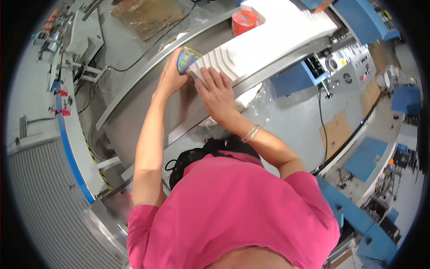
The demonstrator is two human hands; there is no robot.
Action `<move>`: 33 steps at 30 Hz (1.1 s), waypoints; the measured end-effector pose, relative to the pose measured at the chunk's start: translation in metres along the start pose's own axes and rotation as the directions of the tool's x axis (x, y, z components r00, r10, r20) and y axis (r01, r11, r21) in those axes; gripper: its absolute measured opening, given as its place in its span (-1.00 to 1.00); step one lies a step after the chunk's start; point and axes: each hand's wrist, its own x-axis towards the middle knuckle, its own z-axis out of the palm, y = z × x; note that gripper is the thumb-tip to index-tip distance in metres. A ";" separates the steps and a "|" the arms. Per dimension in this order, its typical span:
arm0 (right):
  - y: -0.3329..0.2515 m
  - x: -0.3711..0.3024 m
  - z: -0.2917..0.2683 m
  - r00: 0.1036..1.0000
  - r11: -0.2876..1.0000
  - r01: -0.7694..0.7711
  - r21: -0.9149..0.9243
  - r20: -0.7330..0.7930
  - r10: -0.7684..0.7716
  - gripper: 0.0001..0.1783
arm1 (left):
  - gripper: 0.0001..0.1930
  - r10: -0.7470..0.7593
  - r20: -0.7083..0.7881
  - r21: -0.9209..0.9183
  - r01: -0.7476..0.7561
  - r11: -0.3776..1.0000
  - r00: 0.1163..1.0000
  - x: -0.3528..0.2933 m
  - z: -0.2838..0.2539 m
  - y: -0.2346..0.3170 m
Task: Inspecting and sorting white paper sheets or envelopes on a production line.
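A long row of white stacked sheets (268, 42) lies in a metal trough (134, 87), its near-left end stepped like a fan. At that end stands a rounded blue thing with yellow marks (187, 61), with a clear, shiny part at its top; its kind I cannot make out. My left hand (170, 75) is closed around its left and lower side. Stretched fingers of my right hand (218, 92) lie on the front end of the white sheets, close to the blue thing. Where the left fingertips end is hidden.
A red round container (244, 22) sits in the trough behind the sheets. Blue and grey machine parts (300, 78) with knobs stand at the right. Clear plastic film (257, 107) hangs by the trough's near edge. Cardboard (145, 18) and a cable lie on the floor beyond.
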 end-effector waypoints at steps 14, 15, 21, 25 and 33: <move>0.008 0.001 0.000 0.998 0.992 0.054 -0.114 0.037 -0.051 -0.44 | -0.25 0.073 -0.335 0.328 0.043 0.944 0.940 -0.053 -0.027 -0.064; 0.009 -0.002 0.003 0.999 0.991 0.039 -0.125 0.034 -0.036 -0.44 | -0.26 0.111 -0.357 0.452 0.068 0.889 0.928 -0.057 -0.025 -0.056; 0.008 -0.004 0.004 0.999 0.988 0.053 -0.146 0.019 -0.051 -0.44 | -0.60 -0.224 0.196 -0.351 0.281 0.893 0.955 -0.082 0.003 0.010; 0.019 0.001 -0.002 0.995 0.993 0.102 0.064 0.005 -0.103 -0.45 | -0.53 -0.278 0.299 -0.747 0.405 0.527 0.913 -0.076 0.032 0.039; 0.135 0.000 -0.081 0.897 0.790 -0.219 0.573 -0.202 0.394 -0.71 | -0.38 -0.549 0.180 -0.719 0.490 0.493 0.816 -0.054 0.047 0.048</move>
